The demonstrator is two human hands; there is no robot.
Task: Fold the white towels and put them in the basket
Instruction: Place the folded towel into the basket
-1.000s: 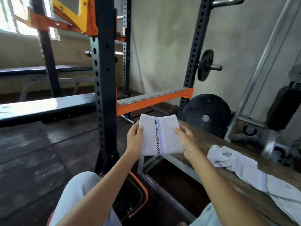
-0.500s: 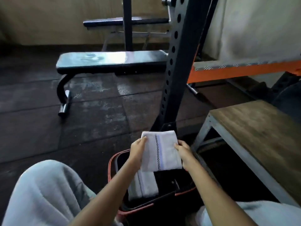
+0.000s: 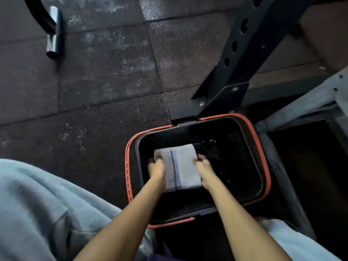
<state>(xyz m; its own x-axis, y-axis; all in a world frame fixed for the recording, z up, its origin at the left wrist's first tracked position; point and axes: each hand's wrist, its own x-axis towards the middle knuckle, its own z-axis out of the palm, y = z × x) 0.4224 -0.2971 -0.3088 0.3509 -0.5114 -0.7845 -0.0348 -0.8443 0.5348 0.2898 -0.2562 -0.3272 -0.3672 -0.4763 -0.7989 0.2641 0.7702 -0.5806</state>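
Nearest, I log soft pale-grey trouser knees (image 3: 37,204); then left hand (image 3: 157,169) and right hand (image 3: 204,168), fingers curled tight on opposite edges of a folded white towel (image 3: 185,166), rectangular, with a black checked stripe. The towel is held low inside the black mesh-walled basket (image 3: 263,157), orange-rimmed, on the floor. Beyond: a black perforated steel rack post (image 3: 235,59) on mottled rubber floor tiles (image 3: 103,76).

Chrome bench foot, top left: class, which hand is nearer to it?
Left. The left hand holds the folded towel on the side toward the chrome bench foot; the right hand holds its far side.
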